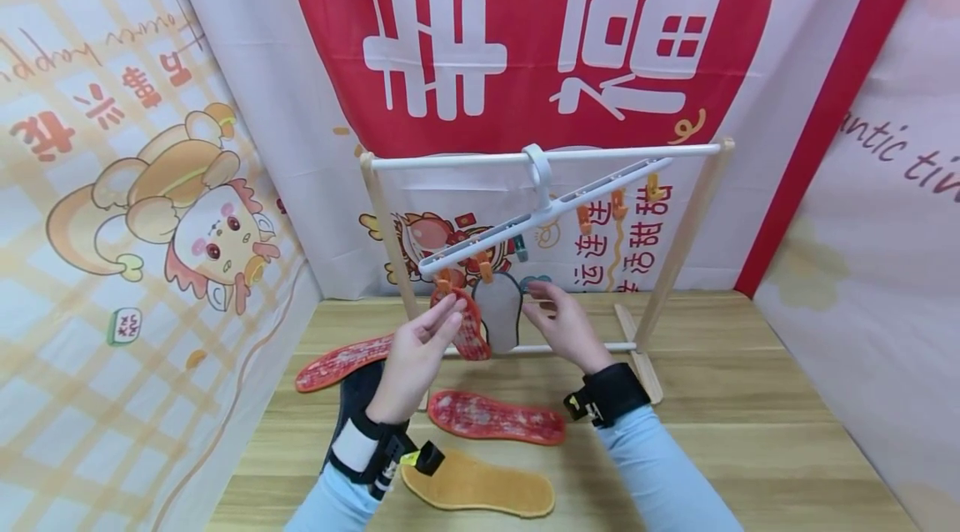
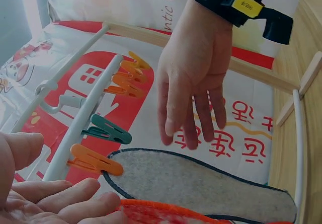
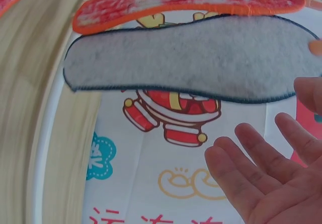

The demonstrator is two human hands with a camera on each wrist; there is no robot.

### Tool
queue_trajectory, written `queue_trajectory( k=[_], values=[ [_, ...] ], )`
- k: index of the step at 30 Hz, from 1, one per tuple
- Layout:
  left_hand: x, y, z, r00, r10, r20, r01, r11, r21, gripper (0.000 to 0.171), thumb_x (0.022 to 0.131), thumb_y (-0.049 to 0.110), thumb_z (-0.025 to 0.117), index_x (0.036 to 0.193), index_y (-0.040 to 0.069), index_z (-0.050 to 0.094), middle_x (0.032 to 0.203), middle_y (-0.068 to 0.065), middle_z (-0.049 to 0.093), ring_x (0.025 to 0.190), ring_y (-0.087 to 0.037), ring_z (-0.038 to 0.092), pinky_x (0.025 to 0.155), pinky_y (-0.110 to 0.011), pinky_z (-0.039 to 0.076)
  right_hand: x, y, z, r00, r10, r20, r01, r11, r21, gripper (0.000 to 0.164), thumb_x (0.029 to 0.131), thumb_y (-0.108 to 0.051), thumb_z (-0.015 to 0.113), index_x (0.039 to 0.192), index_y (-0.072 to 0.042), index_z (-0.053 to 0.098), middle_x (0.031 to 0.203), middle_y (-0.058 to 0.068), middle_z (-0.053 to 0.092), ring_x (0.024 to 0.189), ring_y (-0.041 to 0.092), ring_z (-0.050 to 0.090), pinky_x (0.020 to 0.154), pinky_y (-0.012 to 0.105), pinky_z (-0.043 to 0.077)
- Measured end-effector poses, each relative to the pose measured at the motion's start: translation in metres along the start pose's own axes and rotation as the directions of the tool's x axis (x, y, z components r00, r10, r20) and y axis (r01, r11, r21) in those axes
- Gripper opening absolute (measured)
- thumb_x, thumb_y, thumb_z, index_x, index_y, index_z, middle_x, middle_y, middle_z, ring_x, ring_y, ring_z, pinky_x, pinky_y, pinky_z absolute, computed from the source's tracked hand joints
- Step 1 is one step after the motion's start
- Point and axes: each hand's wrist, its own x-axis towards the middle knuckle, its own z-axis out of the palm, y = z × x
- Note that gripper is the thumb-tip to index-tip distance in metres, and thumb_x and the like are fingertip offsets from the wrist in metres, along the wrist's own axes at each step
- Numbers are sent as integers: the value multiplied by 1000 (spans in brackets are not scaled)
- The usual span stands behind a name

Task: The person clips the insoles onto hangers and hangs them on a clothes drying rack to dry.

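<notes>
A grey insole (image 1: 498,311) with a dark edge hangs from an orange clothespin (image 2: 96,158) on the white hanger bar (image 1: 487,240). Just left of it, a red mottled insole (image 1: 472,330) hangs from another orange clothespin (image 1: 445,278). My left hand (image 1: 415,357) is beside the red insole's upper part, fingers extended, overlapping its edge in the head view. To the right of the grey insole, my right hand (image 1: 567,329) is raised with loosely spread fingers. Nothing lies between its thumb and fingers in the right wrist view.
A stand with a white top rail (image 1: 450,160) and wooden legs carries the hanger. A teal clothespin (image 1: 521,247) and several others hang along it. On the table lie two red insoles (image 1: 495,417), a tan insole (image 1: 480,485) and a dark one (image 1: 352,394) partly behind my left arm.
</notes>
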Motion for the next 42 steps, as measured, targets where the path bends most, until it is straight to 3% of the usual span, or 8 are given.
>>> queue_trajectory(
  k=[4, 8, 13, 18, 23, 28, 34, 42],
  values=[
    [-8, -15, -6, 1000, -19, -6, 19, 999, 34, 71, 86, 51, 62, 146, 15, 47, 138, 1, 61, 132, -13, 54, 98, -23, 48, -5, 6, -7, 999, -32, -13, 32, 999, -19, 49, 93, -26, 61, 137, -5, 55, 133, 16, 60, 123, 33, 58, 100, 43, 48],
    [-16, -34, -14, 998, -52, -19, 53, 999, 8, 72, 86, 48, 64, 146, 11, 47, 138, -8, 60, 131, -22, 55, 96, -25, 50, -11, 11, -14, 1000, -21, -20, 20, 1000, -15, 48, 93, -27, 61, 136, -6, 56, 132, 15, 61, 122, 33, 59, 99, 43, 48],
    [-25, -58, -23, 989, -122, -82, 125, 992, 27, 64, 88, 43, 64, 143, 12, 51, 136, -8, 61, 125, -23, 60, 96, -32, 50, -21, 17, -24, 1000, 14, -26, -14, 1000, -20, 47, 94, -31, 60, 134, -7, 57, 130, 14, 63, 120, 34, 60, 98, 42, 49],
    [-33, -82, -29, 973, -183, -138, 193, 979, 65, 59, 90, 42, 62, 141, 13, 54, 138, -9, 60, 125, -24, 60, 94, -31, 52, -30, 27, -27, 999, 11, -47, -11, 1000, -12, 45, 93, -28, 61, 132, -5, 59, 126, 17, 65, 115, 34, 64, 95, 40, 51],
    [-39, -105, -33, 952, -249, -178, 262, 963, 57, 58, 92, 37, 61, 142, 10, 53, 138, -14, 59, 125, -26, 59, 91, -31, 54, -42, 40, -30, 998, 24, -56, -27, 999, -40, 45, 94, -31, 59, 131, -6, 59, 127, 16, 65, 115, 31, 63, 95, 39, 51],
    [-44, -128, -35, 918, -336, -213, 351, 935, 39, 56, 95, 33, 58, 143, 5, 51, 137, -19, 58, 122, -29, 61, 91, -37, 54, -57, 51, -30, 997, 60, -57, -62, 997, -39, 44, 94, -32, 60, 129, -5, 62, 126, 13, 66, 114, 29, 64, 94, 38, 52],
    [-50, -150, -40, 875, -409, -258, 431, 902, 31, 67, 89, 45, 62, 142, 6, 52, 134, -19, 60, 112, -24, 65, 90, -38, 54, -77, 66, -24, 989, 136, -66, -139, 989, -45, 37, 94, -26, 61, 126, -8, 64, 121, 13, 68, 111, 29, 66, 92, 37, 53],
    [-56, -168, -45, 860, -430, -274, 450, 893, 11, 60, 94, 36, 58, 145, 4, 48, 138, -22, 56, 121, -32, 60, 88, -36, 55, -103, 96, -10, 982, 181, -47, -183, 982, -38, 31, 92, -17, 63, 121, -5, 67, 117, 11, 70, 108, 27, 67, 87, 27, 54]
  ],
)
